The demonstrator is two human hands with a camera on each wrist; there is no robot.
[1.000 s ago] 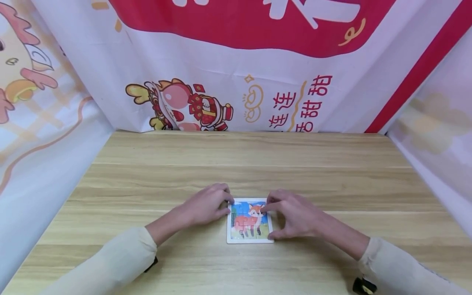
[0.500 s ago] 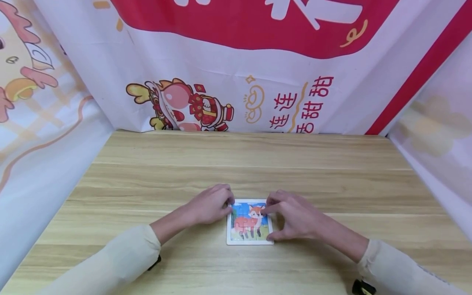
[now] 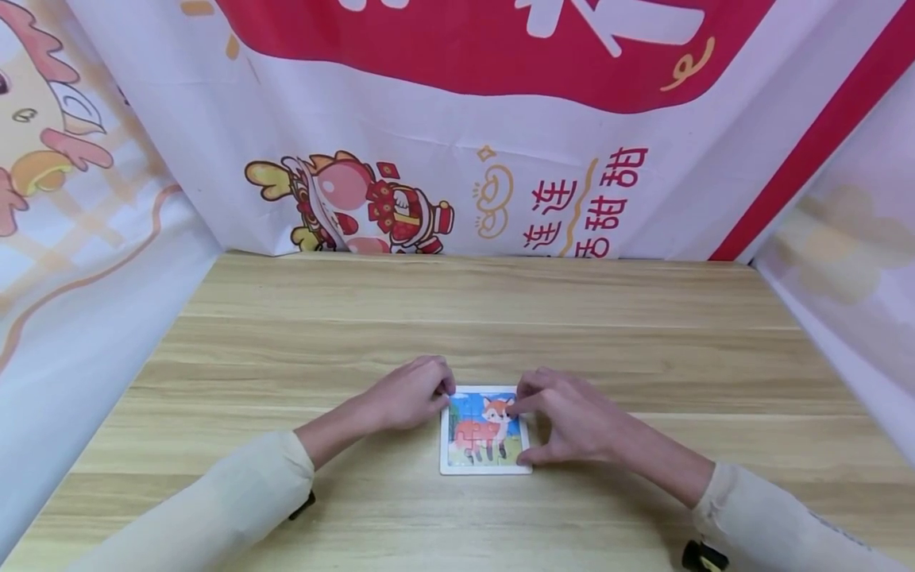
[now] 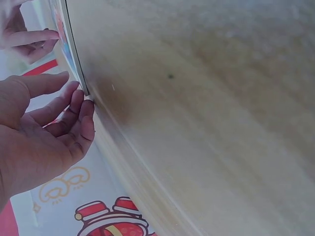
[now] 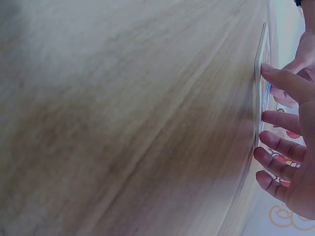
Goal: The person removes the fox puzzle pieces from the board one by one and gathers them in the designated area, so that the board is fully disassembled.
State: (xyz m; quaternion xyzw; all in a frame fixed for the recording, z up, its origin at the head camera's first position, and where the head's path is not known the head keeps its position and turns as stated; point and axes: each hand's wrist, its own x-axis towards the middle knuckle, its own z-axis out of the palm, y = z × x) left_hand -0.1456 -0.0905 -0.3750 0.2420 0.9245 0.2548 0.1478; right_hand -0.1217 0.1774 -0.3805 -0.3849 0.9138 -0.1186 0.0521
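- The fox jigsaw puzzle lies flat in its white tray on the wood-grain table, between the two hands; the fox's head is toward the far right corner.
- The left hand is at the tray's far left corner. In the left wrist view its fingers bend loosely with tips at that corner, the thumb apart from them; it is not clamped on anything.
- The right hand is spread along the tray's right side, fingers apart: the thumb touches the near right corner, the index fingertip rests near the fox's face.
- Cream sleeves cover both forearms, with a black band at the right one.
- Behind the table hangs a white cloth printed with red shapes, Chinese characters and a cartoon figure.
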